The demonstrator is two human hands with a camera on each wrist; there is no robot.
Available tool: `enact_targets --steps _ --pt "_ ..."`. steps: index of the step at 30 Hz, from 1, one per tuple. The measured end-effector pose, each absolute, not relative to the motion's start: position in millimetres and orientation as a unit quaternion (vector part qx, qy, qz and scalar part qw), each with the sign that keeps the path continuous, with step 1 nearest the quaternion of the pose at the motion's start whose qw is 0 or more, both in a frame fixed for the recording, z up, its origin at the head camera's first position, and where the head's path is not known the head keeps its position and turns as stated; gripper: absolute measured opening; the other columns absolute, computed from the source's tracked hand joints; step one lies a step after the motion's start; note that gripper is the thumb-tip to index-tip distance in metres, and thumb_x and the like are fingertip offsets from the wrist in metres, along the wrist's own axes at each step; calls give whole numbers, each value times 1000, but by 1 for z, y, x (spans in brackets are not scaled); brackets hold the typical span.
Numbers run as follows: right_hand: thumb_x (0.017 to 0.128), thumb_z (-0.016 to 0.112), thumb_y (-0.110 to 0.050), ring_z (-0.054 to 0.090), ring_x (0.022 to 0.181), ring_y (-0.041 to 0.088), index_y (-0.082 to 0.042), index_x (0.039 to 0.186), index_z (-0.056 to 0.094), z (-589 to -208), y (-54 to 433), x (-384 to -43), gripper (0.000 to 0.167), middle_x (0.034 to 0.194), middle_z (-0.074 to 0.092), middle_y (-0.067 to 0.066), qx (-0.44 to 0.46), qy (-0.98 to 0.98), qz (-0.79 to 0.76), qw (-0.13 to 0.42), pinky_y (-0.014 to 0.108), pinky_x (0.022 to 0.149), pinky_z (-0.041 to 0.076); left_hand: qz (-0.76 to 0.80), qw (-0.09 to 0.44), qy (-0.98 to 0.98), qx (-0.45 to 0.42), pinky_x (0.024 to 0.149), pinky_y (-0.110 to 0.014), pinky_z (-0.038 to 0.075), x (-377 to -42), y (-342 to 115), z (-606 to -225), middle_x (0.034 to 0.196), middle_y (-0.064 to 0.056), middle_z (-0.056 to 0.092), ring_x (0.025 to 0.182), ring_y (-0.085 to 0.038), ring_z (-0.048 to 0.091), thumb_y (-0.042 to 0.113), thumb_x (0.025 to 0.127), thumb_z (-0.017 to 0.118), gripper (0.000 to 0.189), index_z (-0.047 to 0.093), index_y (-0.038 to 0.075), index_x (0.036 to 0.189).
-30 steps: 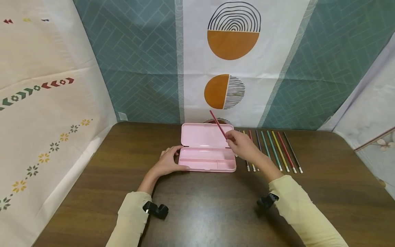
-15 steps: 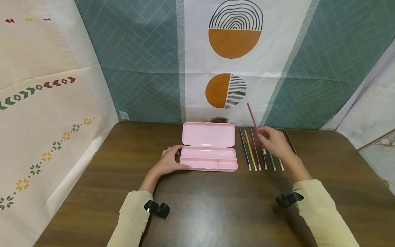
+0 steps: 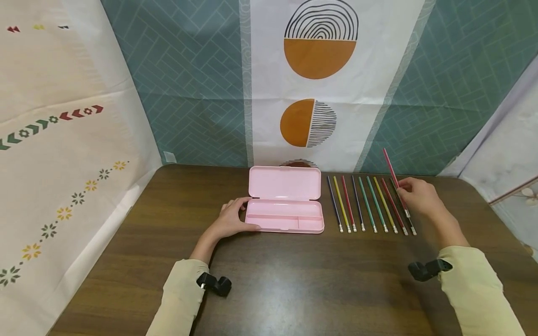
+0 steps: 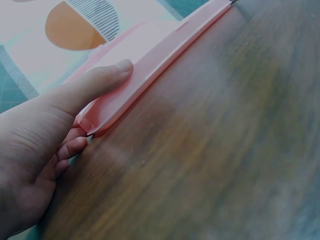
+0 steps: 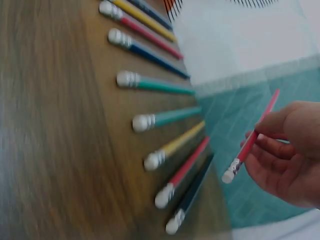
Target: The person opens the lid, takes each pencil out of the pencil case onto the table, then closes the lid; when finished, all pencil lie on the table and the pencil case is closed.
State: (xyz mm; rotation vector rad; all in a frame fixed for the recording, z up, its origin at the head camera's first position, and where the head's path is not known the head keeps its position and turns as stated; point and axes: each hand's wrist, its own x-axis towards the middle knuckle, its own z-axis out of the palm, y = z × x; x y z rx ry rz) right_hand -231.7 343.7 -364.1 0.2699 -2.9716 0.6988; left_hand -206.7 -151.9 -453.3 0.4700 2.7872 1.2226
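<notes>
An opened pink pencil case (image 3: 284, 230) lies on the table with its lid folded back. My left hand (image 3: 229, 219) grips its left end, thumb on the front edge and fingers round by the hinge; the left wrist view shows the thumb (image 4: 102, 82) on the pink wall. Between thumb and fingers, my right hand (image 3: 420, 198) pinches a pink-red pencil (image 5: 247, 145), eraser end down and tip pointing up. It is above the rightmost dark pencil (image 5: 191, 197), at the right end of a row of several pencils (image 3: 364, 203).
The row holds dark, yellow, red and green pencils, white erasers toward me. Brown table (image 3: 269, 280) stretches in front of the case. A patterned cloth (image 3: 201, 93) hangs behind the table's back edge, with a pale cloth (image 3: 63, 186) along the left.
My right hand has carried the pink-red pencil rightward from beside the case, across the row, to its right end. My left hand has stayed on the case.
</notes>
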Motion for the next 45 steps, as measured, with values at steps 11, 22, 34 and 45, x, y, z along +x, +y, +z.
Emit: enact_targets --steps 11,22,34,45 --pt "90 55 -5 59 85 49 20 99 57 -384 381 -224 26 84 65 27 74 -980 187 5 56 75 43 396 28 904 157 87 -45 30 -206 -154 -454 114 -11 52 106 -26 42 39 69 85 89 45 5 140" --pt "87 54 -5 56 87 54 18 96 58 -407 393 -219 26 86 63 30 64 -982 178 11 58 76 43 397 31 904 157 86 -44 30 -206 -154 -453 114 -11 52 106 -26 41 39 69 84 88 46 5 140" --pt "86 55 -6 58 84 50 17 97 59 -412 393 -217 26 83 65 27 43 -982 182 23 56 76 43 393 30 906 155 86 -44 30 -206 -152 -451 114 -11 52 106 -26 41 39 68 84 88 46 6 140" --pt "90 56 -10 53 94 57 16 103 58 -406 389 -216 29 99 61 35 45 -983 178 27 61 77 41 397 34 904 155 85 -44 31 -204 -152 -451 116 -11 52 107 -27 41 40 69 84 88 45 5 140"
